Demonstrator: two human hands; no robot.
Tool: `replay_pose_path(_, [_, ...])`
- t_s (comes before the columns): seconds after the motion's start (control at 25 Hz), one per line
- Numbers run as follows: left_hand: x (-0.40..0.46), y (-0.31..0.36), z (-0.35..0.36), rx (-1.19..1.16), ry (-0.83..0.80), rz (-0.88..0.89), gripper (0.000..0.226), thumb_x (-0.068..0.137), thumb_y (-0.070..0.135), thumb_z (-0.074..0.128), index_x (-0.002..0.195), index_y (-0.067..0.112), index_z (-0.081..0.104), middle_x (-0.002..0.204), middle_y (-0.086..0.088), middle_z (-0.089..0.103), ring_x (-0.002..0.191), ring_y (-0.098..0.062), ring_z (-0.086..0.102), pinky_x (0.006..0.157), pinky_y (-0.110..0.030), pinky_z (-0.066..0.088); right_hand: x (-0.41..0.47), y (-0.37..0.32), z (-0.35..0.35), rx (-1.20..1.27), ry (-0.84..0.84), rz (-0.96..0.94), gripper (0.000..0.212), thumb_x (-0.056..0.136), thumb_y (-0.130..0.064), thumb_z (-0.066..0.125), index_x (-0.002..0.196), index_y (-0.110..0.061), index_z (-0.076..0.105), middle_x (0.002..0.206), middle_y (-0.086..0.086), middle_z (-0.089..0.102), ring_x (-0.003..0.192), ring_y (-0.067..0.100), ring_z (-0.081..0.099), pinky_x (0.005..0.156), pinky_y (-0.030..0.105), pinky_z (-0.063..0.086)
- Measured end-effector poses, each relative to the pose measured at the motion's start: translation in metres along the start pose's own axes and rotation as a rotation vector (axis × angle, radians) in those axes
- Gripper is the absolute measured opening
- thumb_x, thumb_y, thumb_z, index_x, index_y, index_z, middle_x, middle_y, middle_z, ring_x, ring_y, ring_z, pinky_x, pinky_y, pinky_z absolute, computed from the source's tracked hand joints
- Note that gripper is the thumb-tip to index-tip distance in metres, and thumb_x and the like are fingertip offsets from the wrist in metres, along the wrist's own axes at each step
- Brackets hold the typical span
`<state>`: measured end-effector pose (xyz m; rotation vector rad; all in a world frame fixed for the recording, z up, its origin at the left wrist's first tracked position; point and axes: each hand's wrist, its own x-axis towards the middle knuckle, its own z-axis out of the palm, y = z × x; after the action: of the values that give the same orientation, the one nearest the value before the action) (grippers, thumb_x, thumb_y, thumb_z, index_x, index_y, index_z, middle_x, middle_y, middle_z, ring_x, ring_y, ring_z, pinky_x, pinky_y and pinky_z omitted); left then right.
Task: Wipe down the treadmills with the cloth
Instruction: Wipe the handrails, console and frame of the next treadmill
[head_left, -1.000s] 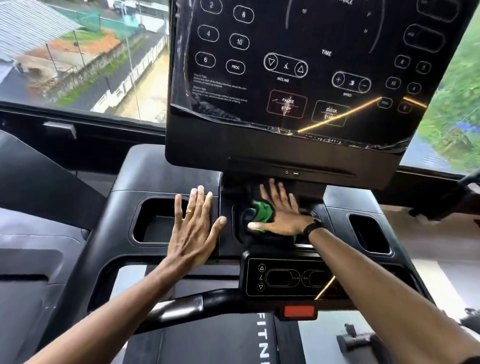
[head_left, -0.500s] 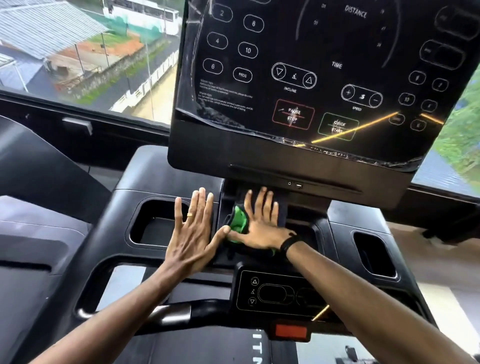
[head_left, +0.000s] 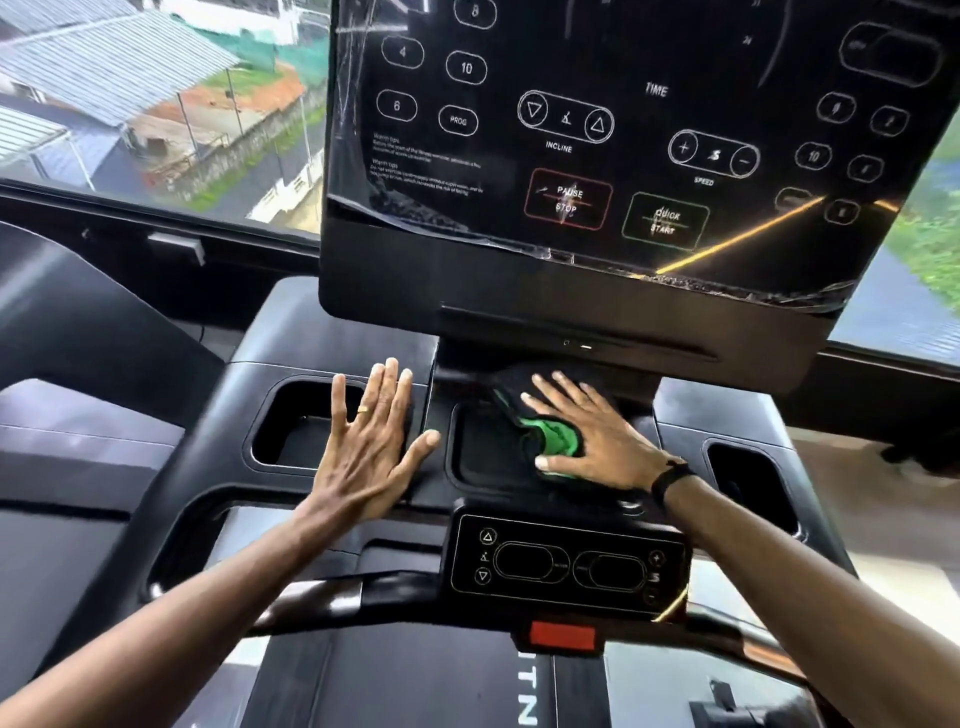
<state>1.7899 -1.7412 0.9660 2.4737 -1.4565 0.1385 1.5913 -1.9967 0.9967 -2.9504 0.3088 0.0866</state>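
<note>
A black treadmill console tray (head_left: 332, 483) fills the middle of the head view, below a big dark display panel (head_left: 597, 156). My right hand (head_left: 597, 441) lies flat with straight fingers on a green and black cloth (head_left: 556, 439), pressing it into the centre recess just under the display. My left hand (head_left: 371, 447) rests flat, fingers spread, on the ridge between the left cup holder (head_left: 296, 431) and the centre recess. A ring shows on one left finger. Much of the cloth is hidden under my right palm.
A small control pad (head_left: 566, 564) sits below the recess, with a red safety tab (head_left: 562, 635) under it. A right cup holder (head_left: 748, 483) lies beyond my right wrist. The handlebar (head_left: 322, 603) crosses in front; the belt (head_left: 415, 686) is below. Windows stand behind the console.
My right hand slid the cloth left toward my left thumb, then back right across the centre recess. My left hand stayed in place on the ridge.
</note>
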Motion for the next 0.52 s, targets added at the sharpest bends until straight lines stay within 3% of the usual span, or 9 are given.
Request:
replay_pose_path(0.12, [-0.001, 0.001, 0.0, 0.048, -0.019, 0.012, 0.088, 0.098, 0.065, -0.003, 0.156, 0.004, 0.019, 0.164, -0.015, 0.013, 0.153, -0.025, 0.01, 0.12, -0.054, -0.013, -0.04, 0.02, -0.002, 0.04, 0.057, 0.107, 0.085, 0.082, -0.075, 0.047, 0.154, -0.045, 0.013, 0.164, -0.021, -0.002, 0.15, 0.0, -0.013, 0.125, 0.043, 0.001])
replay_pose_path(0.24, [-0.002, 0.003, 0.002, 0.068, -0.03, -0.005, 0.088, 0.099, 0.064, -0.001, 0.155, 0.001, 0.022, 0.163, -0.018, 0.018, 0.152, -0.026, 0.016, 0.121, -0.054, -0.011, -0.071, 0.026, 0.012, 0.025, 0.096, 0.09, 0.075, 0.087, -0.079, 0.037, 0.152, -0.05, 0.014, 0.165, -0.018, 0.004, 0.152, 0.006, -0.005, 0.125, 0.045, 0.007])
replay_pose_path(0.36, [0.0, 0.007, 0.002, 0.045, -0.021, -0.022, 0.088, 0.098, 0.065, -0.001, 0.155, 0.0, 0.019, 0.163, -0.017, 0.017, 0.152, -0.025, 0.015, 0.12, -0.053, -0.014, -0.08, 0.03, 0.017, -0.069, 0.068, -0.063, 0.073, 0.092, -0.076, 0.035, 0.154, -0.049, 0.009, 0.166, -0.014, 0.006, 0.154, 0.012, 0.002, 0.123, 0.048, 0.016])
replay_pose_path(0.52, [0.001, 0.009, 0.0, -0.002, 0.024, -0.044, 0.087, 0.097, 0.066, 0.001, 0.157, 0.005, 0.013, 0.165, -0.015, 0.01, 0.153, -0.024, 0.011, 0.12, -0.052, -0.015, -0.047, 0.013, 0.001, -0.114, -0.056, -0.327, 0.074, 0.097, -0.063, 0.041, 0.158, -0.034, 0.013, 0.167, -0.006, 0.003, 0.154, 0.018, -0.003, 0.125, 0.047, 0.012])
